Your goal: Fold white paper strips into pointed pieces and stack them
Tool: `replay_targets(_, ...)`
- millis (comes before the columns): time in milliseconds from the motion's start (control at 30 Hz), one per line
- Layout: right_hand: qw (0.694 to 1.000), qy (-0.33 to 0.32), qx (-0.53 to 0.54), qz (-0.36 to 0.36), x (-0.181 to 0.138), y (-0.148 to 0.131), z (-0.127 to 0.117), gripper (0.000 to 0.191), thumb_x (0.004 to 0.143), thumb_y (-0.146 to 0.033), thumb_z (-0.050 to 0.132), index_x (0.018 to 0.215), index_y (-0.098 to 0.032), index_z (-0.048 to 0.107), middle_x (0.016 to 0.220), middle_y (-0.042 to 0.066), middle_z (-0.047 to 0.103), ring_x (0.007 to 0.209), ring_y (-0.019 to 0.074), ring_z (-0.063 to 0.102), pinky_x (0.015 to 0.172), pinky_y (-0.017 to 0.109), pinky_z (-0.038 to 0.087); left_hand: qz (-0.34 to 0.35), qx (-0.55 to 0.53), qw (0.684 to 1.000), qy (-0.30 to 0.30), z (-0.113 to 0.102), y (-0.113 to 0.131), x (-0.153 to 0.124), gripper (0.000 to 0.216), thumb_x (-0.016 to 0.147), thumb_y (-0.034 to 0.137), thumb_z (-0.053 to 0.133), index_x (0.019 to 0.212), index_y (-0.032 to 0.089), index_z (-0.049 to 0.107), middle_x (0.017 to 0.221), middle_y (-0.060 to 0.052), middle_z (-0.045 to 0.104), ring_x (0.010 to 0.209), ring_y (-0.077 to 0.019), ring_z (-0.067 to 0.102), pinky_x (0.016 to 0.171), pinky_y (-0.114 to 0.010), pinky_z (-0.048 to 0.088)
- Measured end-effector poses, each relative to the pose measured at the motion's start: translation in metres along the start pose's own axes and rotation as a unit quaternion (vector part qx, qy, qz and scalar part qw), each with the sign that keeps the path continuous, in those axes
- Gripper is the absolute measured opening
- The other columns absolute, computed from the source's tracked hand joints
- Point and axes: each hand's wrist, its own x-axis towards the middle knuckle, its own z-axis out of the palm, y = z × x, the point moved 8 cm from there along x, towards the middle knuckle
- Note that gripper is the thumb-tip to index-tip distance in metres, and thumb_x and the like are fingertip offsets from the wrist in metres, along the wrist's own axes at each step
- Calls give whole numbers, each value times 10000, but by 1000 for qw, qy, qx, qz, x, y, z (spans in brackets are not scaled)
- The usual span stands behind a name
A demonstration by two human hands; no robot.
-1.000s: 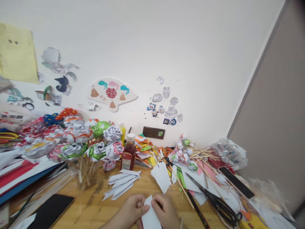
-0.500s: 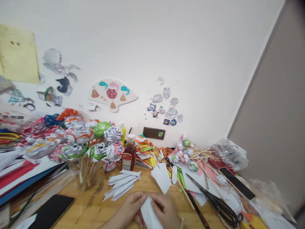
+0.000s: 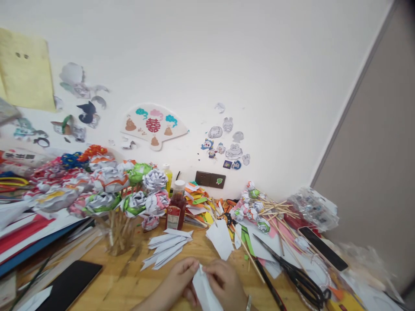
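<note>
Low in the view, my left hand (image 3: 182, 276) and my right hand (image 3: 226, 283) hold a folded piece of white paper (image 3: 205, 291) between them. Thumbs and fingers of both hands pinch its upper end, and its lower part runs out of the frame. Just beyond my hands lies a fanned pile of folded white paper strips (image 3: 167, 247). White paper pieces (image 3: 220, 239) rest a little to the right of that pile.
Paper flowers on sticks stand in a clear container (image 3: 118, 237) at left, beside a red bottle (image 3: 176, 207). Black scissors (image 3: 303, 280) and a phone (image 3: 322, 248) lie at right. A black flat object (image 3: 73, 283) is at left. Small paper flowers (image 3: 251, 209) lie toward the wall.
My fingers have shifted slightly at the top of the white paper, and its upper end now looks narrower. The camera view has moved slightly. Other things stay in place.
</note>
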Motion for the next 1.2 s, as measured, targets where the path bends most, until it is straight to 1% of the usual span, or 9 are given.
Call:
replay_targets(167,1000,-17,14,9,1,-6,-1,187,760,-142,410,791,-182,590,678,43,598,651,152,532,599,251,406,-4,26,1000,15,-1,0,0,413,587,573,509,637,171,430,481,57,512,381,-107,502,361,-213,397)
replay_targets(300,997,-21,31,63,0,-2,-2,151,766,-198,421,782,-173,570,710,39,582,652,146,518,593,236,392,8,48,999,24,0,3,0,423,558,576,528,596,173,408,470,61,474,375,-95,470,352,-210,386)
replay_targets(433,990,-5,4,143,-2,18,-2,201,779,-251,423,648,-152,540,580,-3,517,557,119,468,511,202,347,25,90,995,34,2,8,-2,417,588,580,490,576,174,397,456,72,422,366,-81,439,347,-186,341)
replay_targets(500,987,-18,-5,161,-3,25,3,239,772,-261,437,581,-144,520,526,-22,473,527,110,443,490,196,322,28,108,993,37,1,9,-2,412,595,573,486,579,170,405,461,74,405,371,-72,416,354,-180,327)
replay_targets(600,986,-47,-5,160,-4,29,9,284,777,-271,425,539,-138,504,501,-34,439,507,101,419,476,193,299,29,140,989,37,0,10,-2,410,609,574,465,595,167,418,466,73,391,383,-74,385,366,-185,308)
replay_targets(767,989,-64,-17,132,-5,24,12,261,780,-275,424,581,-145,532,529,-25,481,525,103,433,497,196,307,68,184,979,63,-4,22,-3,421,590,577,477,543,162,422,501,67,345,485,-86,343,452,-189,289)
replay_targets(900,992,-67,-29,104,-5,21,14,282,803,-276,389,600,-155,543,538,-15,510,530,108,447,509,206,315,56,177,981,58,-4,19,-2,409,614,572,450,563,168,417,511,73,330,492,-85,310,461,-186,269)
replay_targets(1067,991,-71,-47,104,-5,22,15,275,794,-282,407,588,-159,542,518,-19,506,511,106,439,489,207,311,83,222,969,71,-8,18,-1,385,652,542,424,567,166,422,549,55,363,553,-106,354,521,-199,308)
replay_targets(1200,991,-71,-40,106,-5,21,15,257,783,-273,420,587,-159,541,512,-24,497,504,104,431,479,204,307,90,225,968,66,-8,18,-2,366,682,519,396,585,167,419,579,41,388,590,-117,376,549,-208,325)
